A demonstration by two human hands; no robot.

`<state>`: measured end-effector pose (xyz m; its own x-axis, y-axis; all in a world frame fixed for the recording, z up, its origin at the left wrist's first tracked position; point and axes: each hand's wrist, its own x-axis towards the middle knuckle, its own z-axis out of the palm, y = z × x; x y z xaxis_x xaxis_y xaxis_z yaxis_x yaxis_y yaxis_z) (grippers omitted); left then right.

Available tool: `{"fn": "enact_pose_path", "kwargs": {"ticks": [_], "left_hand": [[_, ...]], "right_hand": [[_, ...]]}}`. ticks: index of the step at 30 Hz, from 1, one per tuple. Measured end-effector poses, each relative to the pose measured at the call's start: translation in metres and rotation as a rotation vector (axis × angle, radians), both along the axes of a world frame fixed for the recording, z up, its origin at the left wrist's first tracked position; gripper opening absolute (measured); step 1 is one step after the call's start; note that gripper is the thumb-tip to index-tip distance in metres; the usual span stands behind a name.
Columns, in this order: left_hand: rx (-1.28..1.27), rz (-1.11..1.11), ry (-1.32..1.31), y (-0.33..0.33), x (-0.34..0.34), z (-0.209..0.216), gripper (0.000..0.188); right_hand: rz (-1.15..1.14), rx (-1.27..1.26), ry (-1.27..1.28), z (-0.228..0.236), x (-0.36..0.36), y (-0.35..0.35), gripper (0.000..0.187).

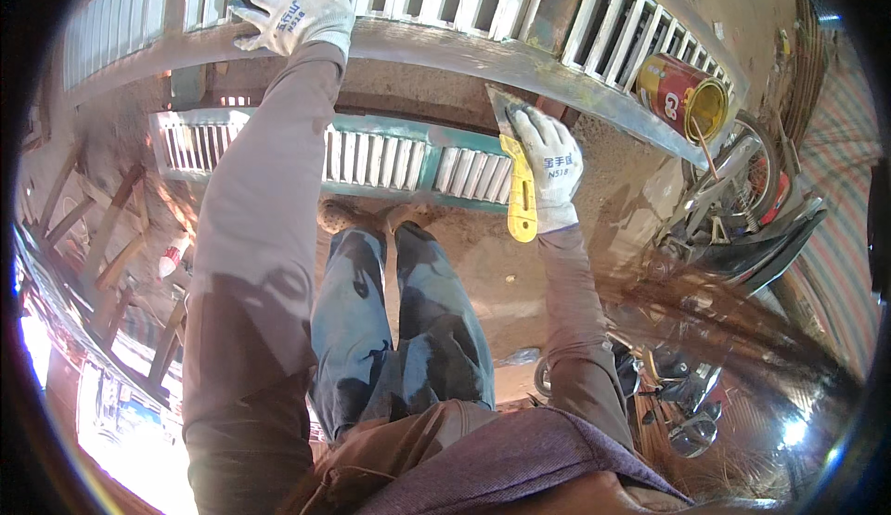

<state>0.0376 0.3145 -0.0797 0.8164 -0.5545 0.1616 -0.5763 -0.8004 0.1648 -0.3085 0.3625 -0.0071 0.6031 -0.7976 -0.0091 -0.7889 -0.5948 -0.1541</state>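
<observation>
My left hand (299, 16), in a white work glove with blue fingertips, rests on the white slats of a louvered wooden panel (445, 44) with its fingers spread. In my right hand (548, 167), gloved the same way, is a putty knife (522, 201). Its flat yellow handle points down toward me, and its blade reaches up near the panel's lower rail. The blade appears apart from the wood. Below this panel sits a second louvered panel (427, 164) with a green frame and pale slats.
A red and yellow tin (664, 83) with an open top and a thin stick is at the panel's right end. Motorbikes (742, 209) stand at the right beside a striped sheet (840, 190). Wooden trestles (116, 227) and a white and red bottle (173, 257) are at left.
</observation>
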Motion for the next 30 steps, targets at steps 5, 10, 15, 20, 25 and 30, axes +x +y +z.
{"fn": "enact_pose_path", "kwargs": {"ticks": [5, 10, 15, 20, 25, 30], "left_hand": [[-0.019, 0.027, 0.038, -0.005, -0.003, 0.010, 0.078], [0.003, 0.035, 0.064, -0.008, -0.006, 0.016, 0.077], [0.072, 0.053, 0.029, -0.010, -0.005, 0.003, 0.078], [0.038, 0.020, 0.050, -0.002, -0.003, 0.014, 0.079], [0.051, 0.033, 0.131, -0.010, -0.010, 0.022, 0.076], [0.026, 0.038, 0.096, -0.005, -0.006, 0.011, 0.076]], "right_hand": [[-0.031, -0.161, -0.034, -0.016, 0.001, -0.022, 0.040], [0.024, -0.010, 0.080, -0.037, 0.010, 0.024, 0.038], [-0.188, 0.015, -0.070, -0.049, -0.022, 0.066, 0.035], [-0.339, -0.128, -0.129, -0.012, -0.009, -0.004, 0.034], [-0.319, -0.044, 0.074, -0.013, 0.049, 0.013, 0.042], [-0.258, 0.178, 0.030, 0.004, 0.108, 0.034, 0.044]]}}
